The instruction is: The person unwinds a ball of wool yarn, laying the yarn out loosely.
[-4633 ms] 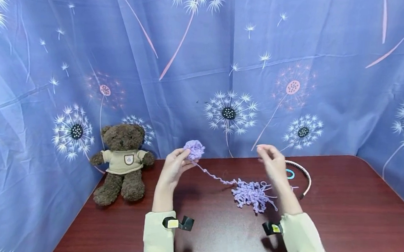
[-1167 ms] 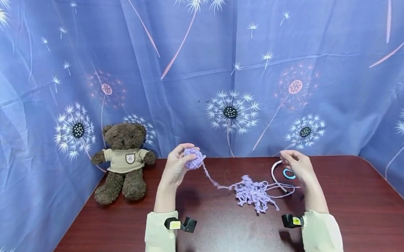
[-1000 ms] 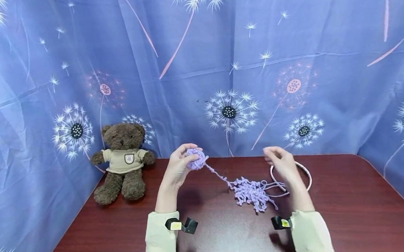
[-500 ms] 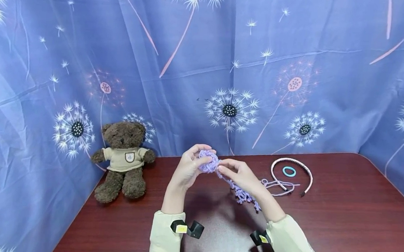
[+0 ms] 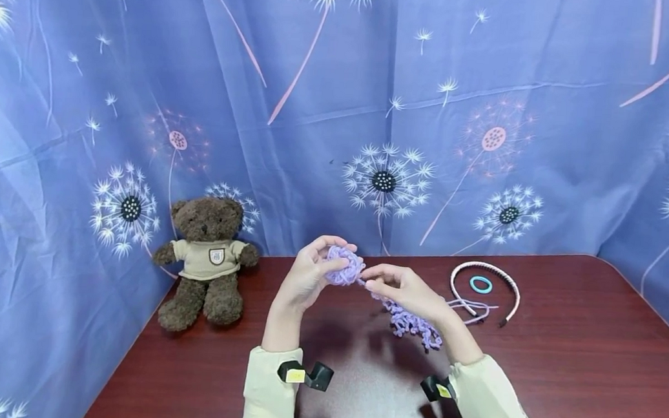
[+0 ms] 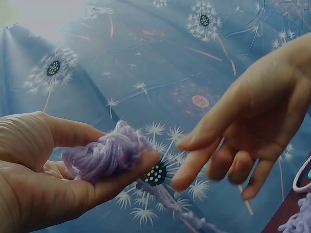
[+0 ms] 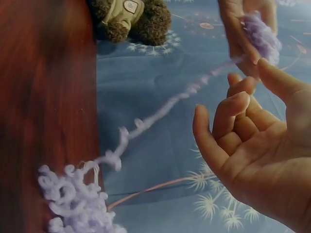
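My left hand (image 5: 306,278) holds a small wound ball of purple yarn (image 5: 343,266) above the table, thumb across the front and fingers behind. In the left wrist view the yarn ball (image 6: 109,153) sits between thumb and fingers. A knobbly purple strand (image 7: 160,111) runs from the ball down to a curly yarn heap (image 5: 410,324) on the table. My right hand (image 5: 404,291) is just right of the ball, its fingers loosely bent. The left wrist view shows a gap between the right thumb and index finger, with nothing held. The right forearm partly hides the heap in the head view.
A brown teddy bear (image 5: 205,265) in a beige top sits at the table's left edge. At the right lie a white headband (image 5: 501,276), a turquoise ring (image 5: 480,284) and loose yarn ends (image 5: 479,308). A blue dandelion-print curtain (image 5: 318,104) rises behind the table (image 5: 580,356).
My right hand has come from near the headband leftward to the yarn ball, uncovering the headband and turquoise ring. My left hand keeps hold of the ball, now turned and slightly farther right.
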`<control>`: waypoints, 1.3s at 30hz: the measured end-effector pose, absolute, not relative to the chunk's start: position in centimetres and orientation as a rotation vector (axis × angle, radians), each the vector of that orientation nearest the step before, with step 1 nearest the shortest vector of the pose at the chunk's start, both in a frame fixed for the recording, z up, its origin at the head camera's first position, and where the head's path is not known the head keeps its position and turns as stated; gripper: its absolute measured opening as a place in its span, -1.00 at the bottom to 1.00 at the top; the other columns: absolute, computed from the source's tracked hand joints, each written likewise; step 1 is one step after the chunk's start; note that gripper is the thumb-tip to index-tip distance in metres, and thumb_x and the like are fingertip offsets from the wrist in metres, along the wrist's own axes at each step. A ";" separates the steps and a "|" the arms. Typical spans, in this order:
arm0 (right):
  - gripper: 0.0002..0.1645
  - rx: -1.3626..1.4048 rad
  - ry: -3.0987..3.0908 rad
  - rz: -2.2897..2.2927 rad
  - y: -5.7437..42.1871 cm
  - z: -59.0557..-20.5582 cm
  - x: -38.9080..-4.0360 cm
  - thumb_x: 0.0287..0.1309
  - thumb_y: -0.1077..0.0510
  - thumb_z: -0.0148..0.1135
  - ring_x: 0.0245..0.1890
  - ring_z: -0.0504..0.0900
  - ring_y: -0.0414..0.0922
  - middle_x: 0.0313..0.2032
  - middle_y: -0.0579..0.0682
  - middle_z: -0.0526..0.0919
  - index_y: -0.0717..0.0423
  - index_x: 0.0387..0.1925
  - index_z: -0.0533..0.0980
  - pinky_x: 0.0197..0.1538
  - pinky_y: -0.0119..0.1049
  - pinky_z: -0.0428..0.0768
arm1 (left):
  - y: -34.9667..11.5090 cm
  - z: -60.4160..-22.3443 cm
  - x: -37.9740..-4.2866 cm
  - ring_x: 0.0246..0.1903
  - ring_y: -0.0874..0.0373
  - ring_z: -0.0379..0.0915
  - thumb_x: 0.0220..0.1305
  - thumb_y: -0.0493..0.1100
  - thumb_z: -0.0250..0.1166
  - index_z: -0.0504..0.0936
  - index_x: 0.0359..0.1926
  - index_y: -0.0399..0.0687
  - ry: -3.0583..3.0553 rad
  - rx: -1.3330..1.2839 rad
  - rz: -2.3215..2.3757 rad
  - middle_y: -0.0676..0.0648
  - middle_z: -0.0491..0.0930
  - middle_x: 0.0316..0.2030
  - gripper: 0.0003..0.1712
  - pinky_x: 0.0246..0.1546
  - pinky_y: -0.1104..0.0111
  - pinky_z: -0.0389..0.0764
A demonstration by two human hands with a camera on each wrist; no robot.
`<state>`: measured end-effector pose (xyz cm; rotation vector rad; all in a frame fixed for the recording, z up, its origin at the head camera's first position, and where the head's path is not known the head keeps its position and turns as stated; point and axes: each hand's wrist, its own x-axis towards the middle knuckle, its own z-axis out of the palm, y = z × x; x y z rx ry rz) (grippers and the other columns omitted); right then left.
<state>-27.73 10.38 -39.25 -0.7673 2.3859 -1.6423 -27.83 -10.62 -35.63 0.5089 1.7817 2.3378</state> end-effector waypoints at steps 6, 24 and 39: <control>-0.70 -0.826 2.317 -1.683 9.7 -39.5 -27.8 0.31 0.21 0.13 -0.48 0.46 -0.29 -0.49 -0.13 0.50 0.35 -0.02 0.49 -0.37 -0.45 0.52 | -10.0 -35.3 -27.6 -0.18 0.22 0.63 0.21 -0.54 0.10 0.51 -0.18 0.01 1.729 0.567 2.293 0.04 0.65 -0.18 -0.64 -0.23 0.43 0.68; -0.84 -0.490 2.103 -2.257 13.4 -37.6 -27.9 0.40 0.13 0.06 -0.60 0.58 -0.28 -0.56 -0.17 0.53 -0.01 -0.20 0.58 -0.36 -0.39 0.69 | -10.3 -36.0 -27.9 -0.19 0.23 0.65 0.27 -0.46 0.10 0.30 0.20 -0.46 1.818 0.681 1.891 -0.46 0.43 0.19 -0.53 -0.27 0.40 0.70; -0.75 -0.352 1.939 -2.596 16.9 -36.7 -27.9 0.41 0.15 0.05 -0.59 0.65 -0.28 -0.57 -0.19 0.56 -0.11 -0.32 0.63 -0.30 -0.46 0.68 | -11.7 -36.1 -28.4 -0.41 0.26 0.60 0.22 -0.44 0.17 0.40 0.15 -0.36 1.905 0.722 1.926 0.10 0.64 -0.20 -0.56 -0.46 0.46 0.61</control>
